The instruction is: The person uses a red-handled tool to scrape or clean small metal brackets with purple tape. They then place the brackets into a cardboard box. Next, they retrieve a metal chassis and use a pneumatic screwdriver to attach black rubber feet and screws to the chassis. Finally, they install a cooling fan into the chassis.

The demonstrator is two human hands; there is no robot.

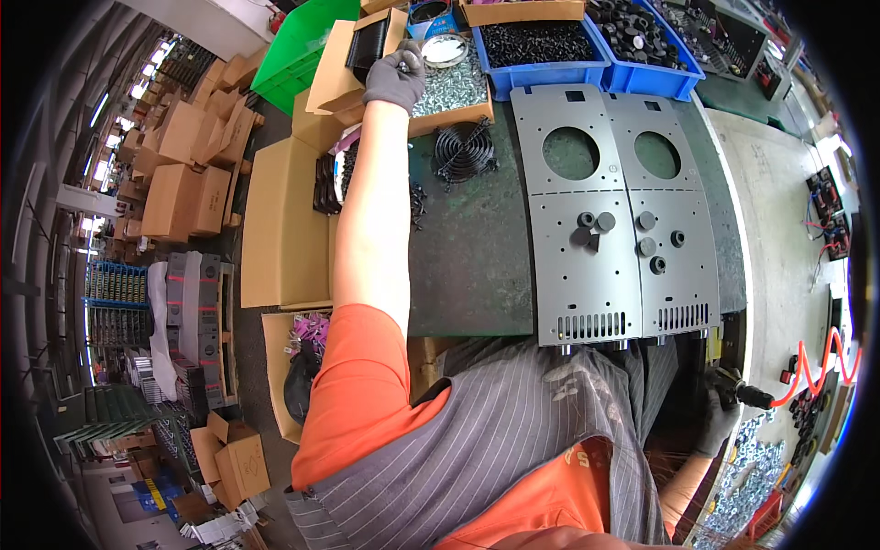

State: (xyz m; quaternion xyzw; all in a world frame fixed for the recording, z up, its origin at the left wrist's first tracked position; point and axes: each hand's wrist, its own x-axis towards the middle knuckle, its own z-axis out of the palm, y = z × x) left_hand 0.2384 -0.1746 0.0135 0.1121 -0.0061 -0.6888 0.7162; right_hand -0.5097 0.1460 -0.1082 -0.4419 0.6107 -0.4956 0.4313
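My left hand (396, 81), in a grey glove, reaches out over the far boxes. Its fingers are curled together beside a tray of small silver screws (451, 90); what they hold is too small to make out. Low on the right, my gloved right hand (719, 423) is closed around a dark air tool (752, 396) on a red coiled hose. Two grey metal panels (579, 266) lie side by side on the bench, each with a large round hole and slots. Several black round rubber feet (646, 247) sit on them. A black wire fan guard (464, 152) lies left of the panels.
Blue bins of black screws (541, 46) and black round parts (637, 41) stand behind the panels. A cardboard box with black parts (367, 46) and a green crate (291, 60) are at far left. An open carton (284, 229) stands beside my left arm.
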